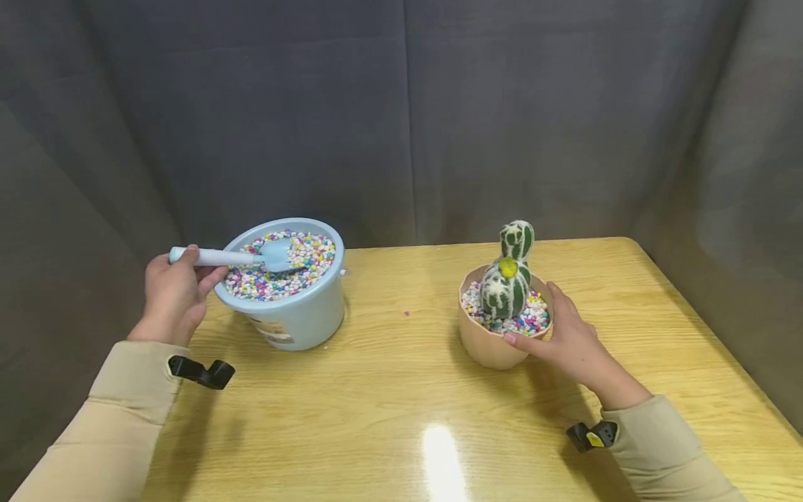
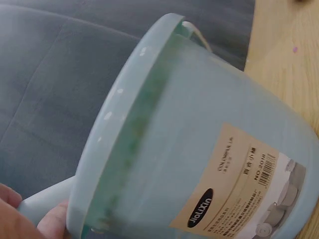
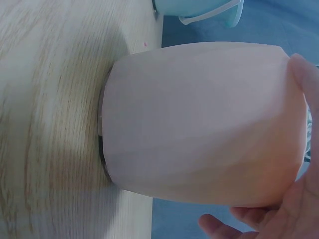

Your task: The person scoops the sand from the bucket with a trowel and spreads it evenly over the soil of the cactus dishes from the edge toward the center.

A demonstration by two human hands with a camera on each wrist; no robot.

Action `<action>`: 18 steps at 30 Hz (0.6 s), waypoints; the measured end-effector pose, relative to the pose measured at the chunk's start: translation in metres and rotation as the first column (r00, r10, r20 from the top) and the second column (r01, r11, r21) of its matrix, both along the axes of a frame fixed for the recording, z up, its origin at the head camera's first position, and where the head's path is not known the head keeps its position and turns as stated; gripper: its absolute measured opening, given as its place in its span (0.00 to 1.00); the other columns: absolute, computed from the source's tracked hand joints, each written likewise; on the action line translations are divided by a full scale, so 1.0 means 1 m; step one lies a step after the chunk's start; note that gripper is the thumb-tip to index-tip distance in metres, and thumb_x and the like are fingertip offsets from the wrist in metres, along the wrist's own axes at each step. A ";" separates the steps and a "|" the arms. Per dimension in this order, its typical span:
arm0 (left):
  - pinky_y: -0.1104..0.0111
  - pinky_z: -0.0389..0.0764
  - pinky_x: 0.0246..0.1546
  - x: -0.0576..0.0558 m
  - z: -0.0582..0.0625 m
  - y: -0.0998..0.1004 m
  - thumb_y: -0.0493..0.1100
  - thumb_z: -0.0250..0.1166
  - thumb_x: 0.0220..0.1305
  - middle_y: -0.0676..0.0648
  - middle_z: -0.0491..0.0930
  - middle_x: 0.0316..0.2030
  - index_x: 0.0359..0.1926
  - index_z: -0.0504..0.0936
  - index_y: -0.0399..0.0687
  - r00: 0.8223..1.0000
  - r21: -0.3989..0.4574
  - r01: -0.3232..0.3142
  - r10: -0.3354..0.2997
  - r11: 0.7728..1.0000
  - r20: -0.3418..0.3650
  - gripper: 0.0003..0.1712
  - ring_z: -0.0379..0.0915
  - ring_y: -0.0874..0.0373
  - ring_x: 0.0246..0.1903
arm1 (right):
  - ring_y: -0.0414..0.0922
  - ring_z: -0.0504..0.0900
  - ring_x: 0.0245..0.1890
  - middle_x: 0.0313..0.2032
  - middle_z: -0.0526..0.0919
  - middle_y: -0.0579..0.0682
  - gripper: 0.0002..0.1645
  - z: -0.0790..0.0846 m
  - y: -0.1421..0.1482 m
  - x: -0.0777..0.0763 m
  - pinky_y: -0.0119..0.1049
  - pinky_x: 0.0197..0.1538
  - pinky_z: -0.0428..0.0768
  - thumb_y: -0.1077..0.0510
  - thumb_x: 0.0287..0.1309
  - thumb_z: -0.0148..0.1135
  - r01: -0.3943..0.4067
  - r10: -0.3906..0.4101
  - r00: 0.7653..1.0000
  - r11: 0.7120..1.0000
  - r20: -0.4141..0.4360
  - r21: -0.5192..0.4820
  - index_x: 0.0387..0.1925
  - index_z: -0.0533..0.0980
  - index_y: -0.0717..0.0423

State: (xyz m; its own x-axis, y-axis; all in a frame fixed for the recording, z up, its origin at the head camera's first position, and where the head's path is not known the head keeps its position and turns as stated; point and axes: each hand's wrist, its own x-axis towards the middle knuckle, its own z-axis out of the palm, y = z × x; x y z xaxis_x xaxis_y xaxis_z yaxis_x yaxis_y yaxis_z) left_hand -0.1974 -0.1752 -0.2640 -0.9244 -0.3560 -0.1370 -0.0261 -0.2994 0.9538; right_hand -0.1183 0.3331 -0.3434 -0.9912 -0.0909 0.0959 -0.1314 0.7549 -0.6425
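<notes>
My left hand (image 1: 176, 289) pinches the white handle of a small light blue trowel (image 1: 213, 257). Its blade rests over colourful pebbles (image 1: 247, 284) that fill a light blue bucket (image 1: 310, 317). In the left wrist view, fingertips show right at the rim of the bucket (image 2: 199, 104). My right hand (image 1: 577, 348) grips a peach flowerpot (image 1: 489, 348) by its right side, thumb at the front rim. Inside stands a green and white cactus (image 1: 502, 293) with a yellow flower, pebbles around its base. The right wrist view has the pot (image 3: 199, 124) upright on the table.
Both containers stand on a light wooden table (image 1: 376, 390), the bucket at left, the pot at right. Dark grey cloth (image 1: 401, 125) hangs behind and at both sides. A stray pebble (image 1: 406, 313) lies between them. A pale carrying handle (image 3: 209, 14) hangs on the bucket.
</notes>
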 end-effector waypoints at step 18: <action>0.64 0.79 0.55 0.006 -0.005 -0.006 0.41 0.56 0.79 0.41 0.70 0.46 0.64 0.62 0.42 0.994 0.392 -0.013 0.055 0.920 -0.096 0.20 0.74 0.53 0.48 | 0.76 0.53 0.72 0.76 0.46 0.76 0.67 -0.001 -0.001 -0.001 0.82 0.63 0.55 0.40 0.57 0.75 0.016 -0.016 1.000 1.000 -0.003 0.024 0.79 0.45 0.67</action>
